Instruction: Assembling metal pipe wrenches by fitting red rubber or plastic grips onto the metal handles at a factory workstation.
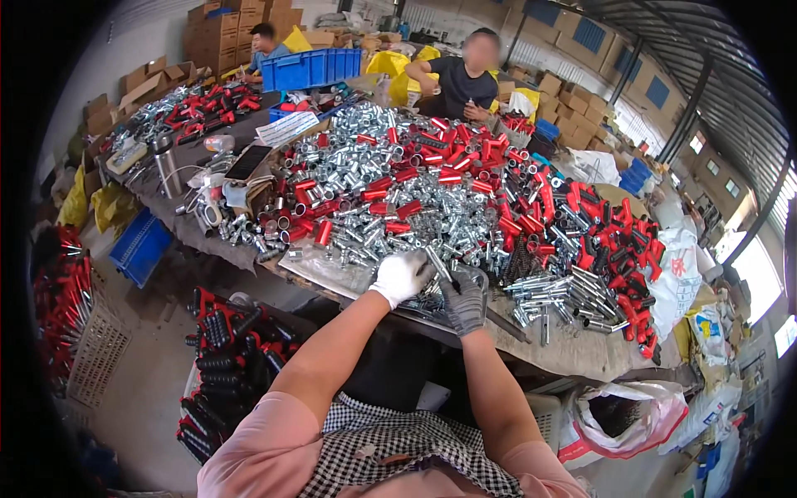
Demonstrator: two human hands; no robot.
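At the near edge of the table, both my hands meet over a short silvery metal tube (437, 263). My left hand (400, 277), in a white glove, is closed with its fingertips against the tube's side. My right hand (466, 305), in a grey glove, is closed around the tube's lower end; the fingers hide that end. Just beyond lies a large heap of small silvery metal fittings (432, 207), mixed with red sleeves (378, 184). Right of my hands is a pile of long metal rods (564, 295), with dark coil springs (521, 259) behind it.
Red-and-black handles (635, 274) cover the table's right side; more fill a crate (224, 373) below on the left. A phone (248, 163) and steel flask (167, 166) stand left. A white sack (627, 419) is at lower right. Two people sit across, near a blue bin (307, 70).
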